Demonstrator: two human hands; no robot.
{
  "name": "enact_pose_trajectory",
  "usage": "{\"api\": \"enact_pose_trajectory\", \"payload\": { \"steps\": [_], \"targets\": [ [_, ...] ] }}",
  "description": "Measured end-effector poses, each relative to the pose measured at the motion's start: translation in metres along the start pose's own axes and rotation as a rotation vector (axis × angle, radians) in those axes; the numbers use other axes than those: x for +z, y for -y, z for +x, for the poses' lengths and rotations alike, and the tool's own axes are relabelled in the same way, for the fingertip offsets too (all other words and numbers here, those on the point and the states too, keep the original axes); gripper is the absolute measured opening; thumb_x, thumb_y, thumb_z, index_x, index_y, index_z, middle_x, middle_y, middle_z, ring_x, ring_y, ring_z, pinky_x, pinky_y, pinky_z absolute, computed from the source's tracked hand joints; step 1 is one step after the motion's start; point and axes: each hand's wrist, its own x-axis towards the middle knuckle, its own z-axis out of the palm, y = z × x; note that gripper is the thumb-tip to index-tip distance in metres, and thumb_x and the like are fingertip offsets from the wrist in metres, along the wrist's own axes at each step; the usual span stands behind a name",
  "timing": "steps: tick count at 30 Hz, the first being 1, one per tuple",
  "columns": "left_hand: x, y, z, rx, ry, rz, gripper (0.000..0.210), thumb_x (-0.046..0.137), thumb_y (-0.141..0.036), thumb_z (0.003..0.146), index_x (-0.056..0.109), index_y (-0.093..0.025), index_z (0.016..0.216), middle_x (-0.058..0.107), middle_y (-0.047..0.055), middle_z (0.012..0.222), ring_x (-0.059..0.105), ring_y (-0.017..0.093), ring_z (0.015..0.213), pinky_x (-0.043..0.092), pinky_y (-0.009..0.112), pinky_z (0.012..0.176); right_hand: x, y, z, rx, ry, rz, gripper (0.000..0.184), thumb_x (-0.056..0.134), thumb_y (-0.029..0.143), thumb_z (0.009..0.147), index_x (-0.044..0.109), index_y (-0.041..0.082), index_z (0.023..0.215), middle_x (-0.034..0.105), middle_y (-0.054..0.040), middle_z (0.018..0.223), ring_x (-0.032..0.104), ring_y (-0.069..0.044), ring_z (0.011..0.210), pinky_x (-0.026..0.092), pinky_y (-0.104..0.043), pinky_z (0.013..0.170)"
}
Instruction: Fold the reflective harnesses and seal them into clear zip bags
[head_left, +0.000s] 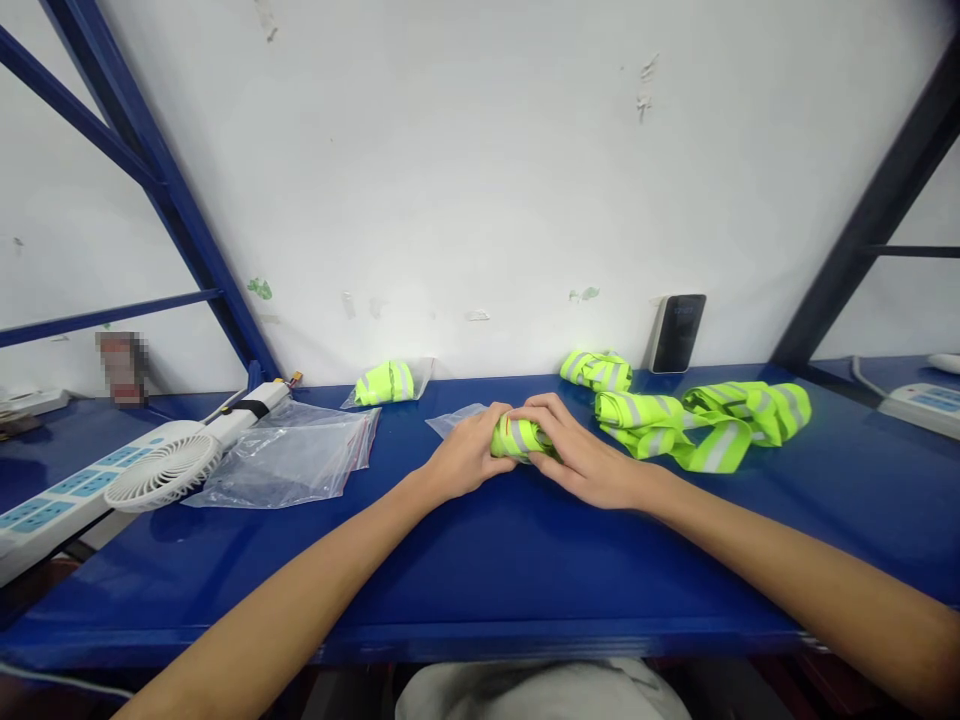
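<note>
A rolled neon-yellow reflective strap (517, 437) with silver-grey bands is between my two hands, low over the middle of the blue table. My left hand (471, 445) closes round its left side. On the other side my right hand (589, 458) presses it with bent fingers over the top and the thumb below. Clear plastic bag film (451, 420) sticks out behind my left hand, and a red line crosses the roll. How much of the roll the bag covers is hard to see. Loose reflective straps (712, 425), partly rolled, lie to the right of my right hand.
Clear zip bags (289, 460) lie on the left beside a white handheld fan (169, 470) and a power strip (71, 490). A bagged strap (386, 383) and another rolled strap (596, 370) sit near the wall. A phone (677, 333) leans there. Blue posts (161, 190) frame the table (480, 570).
</note>
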Motion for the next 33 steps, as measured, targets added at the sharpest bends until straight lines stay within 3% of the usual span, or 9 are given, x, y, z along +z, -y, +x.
{"api": "enact_pose_trajectory", "payload": {
  "steps": [5,10,15,20,25,29,31,33],
  "targets": [
    [0.004,0.004,-0.002,-0.017,-0.046,-0.001,0.047,0.073,-0.036,0.081,0.049,-0.021,0.119,0.065,0.003,0.100,0.064,0.022,0.088,0.047,0.032,0.075,0.003,-0.005,0.002,-0.011,-0.157,0.019,0.044,0.065,0.015,0.085,0.053,0.023,0.127,0.060,-0.0102,0.117,0.061,-0.025,0.107,0.054,-0.041,0.092],
    [0.014,0.001,-0.005,0.004,-0.107,0.109,0.049,0.070,-0.036,0.085,0.047,-0.021,0.125,0.063,0.009,0.115,0.062,0.027,0.105,0.050,0.039,0.087,0.008,-0.006,0.002,-0.016,-0.199,-0.039,0.039,0.064,0.013,0.085,0.057,0.023,0.122,0.064,-0.0099,0.118,0.065,-0.025,0.107,0.056,-0.042,0.092],
    [0.015,-0.004,-0.003,0.056,-0.090,0.284,0.049,0.071,-0.030,0.084,0.047,-0.020,0.125,0.062,0.011,0.118,0.061,0.030,0.109,0.050,0.044,0.092,0.018,-0.008,0.001,-0.035,-0.184,-0.103,0.035,0.063,0.017,0.089,0.056,0.024,0.123,0.061,-0.0111,0.119,0.064,-0.025,0.108,0.057,-0.042,0.091],
    [0.013,-0.004,-0.002,0.056,-0.103,0.271,0.048,0.069,-0.035,0.086,0.047,-0.020,0.125,0.062,0.011,0.115,0.062,0.029,0.107,0.051,0.044,0.091,0.024,-0.003,0.003,0.008,-0.263,-0.044,0.036,0.062,0.017,0.089,0.056,0.025,0.124,0.055,-0.0105,0.112,0.063,-0.024,0.099,0.058,-0.041,0.084],
    [0.010,0.003,-0.005,0.048,-0.124,0.182,0.050,0.070,-0.034,0.084,0.048,-0.020,0.126,0.064,0.010,0.115,0.063,0.028,0.108,0.052,0.041,0.090,0.007,0.001,0.001,0.012,-0.234,-0.025,0.040,0.062,0.015,0.087,0.056,0.026,0.126,0.063,-0.0090,0.116,0.058,-0.026,0.113,0.051,-0.047,0.100],
    [0.005,0.009,-0.005,0.036,-0.132,0.076,0.068,0.075,-0.029,0.077,0.046,-0.021,0.138,0.064,0.010,0.128,0.063,0.027,0.116,0.049,0.043,0.099,-0.010,-0.011,-0.001,0.158,-0.147,0.065,0.044,0.059,0.029,0.094,0.050,0.026,0.137,0.056,-0.0115,0.138,0.052,-0.028,0.128,0.048,-0.050,0.105],
    [0.002,0.010,-0.005,0.053,-0.113,0.030,0.069,0.076,-0.026,0.074,0.049,-0.023,0.137,0.066,0.010,0.128,0.064,0.027,0.114,0.049,0.043,0.099,-0.015,-0.018,-0.001,0.236,0.038,0.248,0.054,0.062,0.037,0.094,0.044,0.025,0.144,0.052,-0.0125,0.145,0.055,-0.027,0.129,0.050,-0.047,0.105],
    [-0.002,0.010,-0.006,0.106,-0.077,-0.015,0.056,0.074,-0.025,0.075,0.056,-0.022,0.129,0.068,0.009,0.121,0.065,0.026,0.109,0.051,0.042,0.096,-0.017,-0.022,-0.001,0.270,0.227,0.404,0.057,0.063,0.041,0.093,0.045,0.024,0.145,0.057,-0.0111,0.142,0.059,-0.025,0.125,0.050,-0.044,0.105]
  ]
}}
